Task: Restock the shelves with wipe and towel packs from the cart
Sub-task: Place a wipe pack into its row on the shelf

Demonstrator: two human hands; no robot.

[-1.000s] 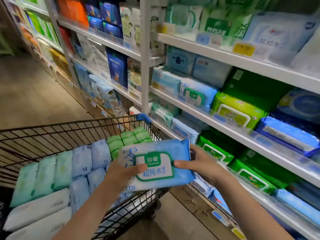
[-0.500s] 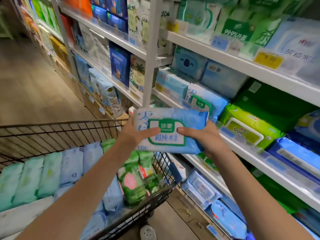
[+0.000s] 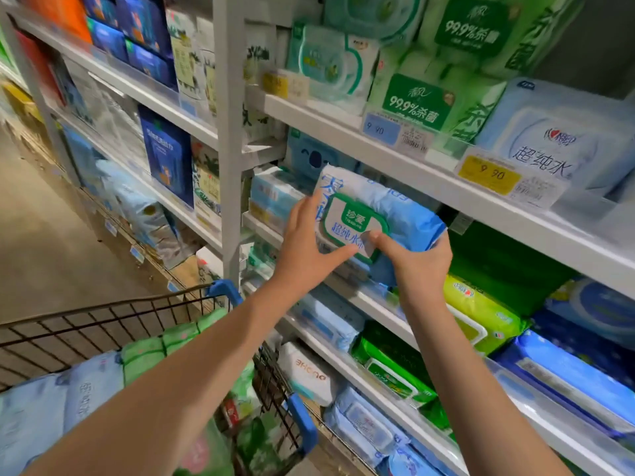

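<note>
I hold the blue wipe pack (image 3: pixel 395 214) tilted at the middle shelf (image 3: pixel 347 293): left hand (image 3: pixel 309 249) and right hand (image 3: pixel 417 266) both curled round it, thumbs on the green-rimmed lid (image 3: pixel 354 225).

**White metal shelving** (image 3: pixel 228 149), three tiers in view.

- **Upper shelf** (image 3: pixel 326 127): green packs marked 99.9% (image 3: pixel 417 104) sit beside a pale blue pack (image 3: pixel 549 146). A yellow price tag (image 3: pixel 489 175) is on the rim.
- **Middle shelf** (image 3: pixel 364 298): light blue boxes (image 3: pixel 271 194) at left, a lime-green pack (image 3: pixel 477 310) and dark blue packs (image 3: pixel 567 372) at right.
- **Lower shelf** (image 3: pixel 343 365): a white pack (image 3: pixel 305 372), a dark green pack (image 3: pixel 391 372) and lidded blue packs (image 3: pixel 367 424).

**Wire cart** (image 3: pixel 103 321), standing on the floor (image 3: pixel 51 252): holds pale blue bundles (image 3: pixel 68 400) and green bundles (image 3: pixel 154 352).
</note>
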